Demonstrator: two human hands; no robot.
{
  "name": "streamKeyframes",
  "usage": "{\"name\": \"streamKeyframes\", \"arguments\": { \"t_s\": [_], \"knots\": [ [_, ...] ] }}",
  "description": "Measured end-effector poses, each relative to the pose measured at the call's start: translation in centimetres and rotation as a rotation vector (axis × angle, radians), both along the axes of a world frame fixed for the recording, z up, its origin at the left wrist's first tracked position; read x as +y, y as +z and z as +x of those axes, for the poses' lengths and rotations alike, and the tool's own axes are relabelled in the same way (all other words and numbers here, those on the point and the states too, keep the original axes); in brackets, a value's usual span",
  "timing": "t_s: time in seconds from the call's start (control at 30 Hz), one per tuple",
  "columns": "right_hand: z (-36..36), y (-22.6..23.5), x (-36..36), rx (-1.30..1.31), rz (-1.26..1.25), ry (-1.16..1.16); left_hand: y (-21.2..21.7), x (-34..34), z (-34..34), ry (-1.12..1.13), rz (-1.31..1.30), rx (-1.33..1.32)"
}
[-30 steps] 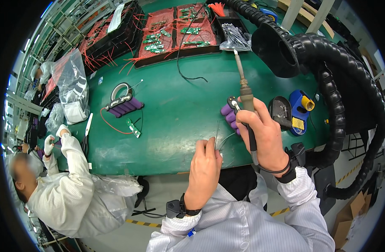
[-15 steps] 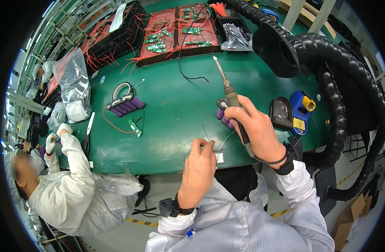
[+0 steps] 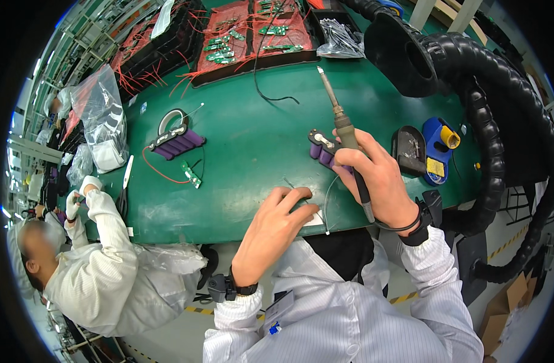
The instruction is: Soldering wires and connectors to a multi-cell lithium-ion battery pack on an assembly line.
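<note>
My right hand (image 3: 380, 175) is closed around a soldering iron (image 3: 344, 130) with its bare metal tip pointing up and away from me. Just left of that hand lies a purple battery pack (image 3: 321, 147) with a metal strip on top, partly hidden by the fingers. My left hand (image 3: 274, 227) rests low over the table's near edge, fingers bent and spread apart. A thin dark strand (image 3: 289, 183) sticks out past its fingertips. Beside them are a white paper piece (image 3: 315, 219) and a thin pale strand (image 3: 326, 206) with a small white end.
Left are a second battery pack (image 3: 177, 144) wired to a green circuit board (image 3: 191, 175), and a tape roll (image 3: 168, 121). Board trays (image 3: 228, 74) stand behind. Right are a blue iron stand (image 3: 435, 136), black tray (image 3: 408, 151) and fume hose (image 3: 485, 163). A co-worker (image 3: 101, 272) sits left.
My left hand has gone from a pinch to spread fingers and moved slightly left. The soldering iron has shifted a little right and up, uncovering more of the near battery pack.
</note>
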State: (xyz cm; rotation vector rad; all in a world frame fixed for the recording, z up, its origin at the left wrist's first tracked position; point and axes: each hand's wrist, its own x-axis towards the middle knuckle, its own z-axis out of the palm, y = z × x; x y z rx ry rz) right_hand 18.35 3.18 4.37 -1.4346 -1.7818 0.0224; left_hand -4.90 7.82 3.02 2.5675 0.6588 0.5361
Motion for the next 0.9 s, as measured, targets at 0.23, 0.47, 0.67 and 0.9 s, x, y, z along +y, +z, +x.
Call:
{"name": "streamKeyframes", "arguments": {
  "t_s": [0.23,0.47,0.67,0.9],
  "knots": [
    [0.9,-0.6,-2.1,-0.033,0.090,-0.021,0.1,0.7,0.6,-0.113,-0.018,0.054],
    [-1.2,-1.5,-6.1,0.136,0.177,0.039,0.5,1.1,1.0,-0.238,0.142,0.092],
    [-3.1,-3.5,-8.6,0.309,0.076,0.001,-0.6,0.9,0.7,-0.281,0.222,0.057],
    [-4.8,-5.0,-9.0,0.359,0.054,-0.027,-2.1,-0.7,0.8,-0.124,0.055,-0.273]
  ]
}}
